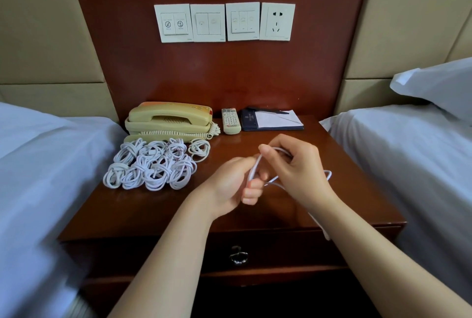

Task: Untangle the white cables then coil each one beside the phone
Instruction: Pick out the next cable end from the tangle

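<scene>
Above the counter [143, 207], my left hand [229, 184] is curled round a loose white cable [255, 167] while my right hand [296, 164] pinches it just above. A loop pokes out right of the right wrist & the tail drops past the front edge. Left of the hands sits a heap of coiled cables [153, 164], w/ the phone [168, 121] just beyond. The cable looks light, thin, limp & prob. a bit slick, so I'd hold it near a plug end and wind it under light tension.

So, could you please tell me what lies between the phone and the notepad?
A white remote control lies between the phone and the notepad, seen in the head view.
</scene>
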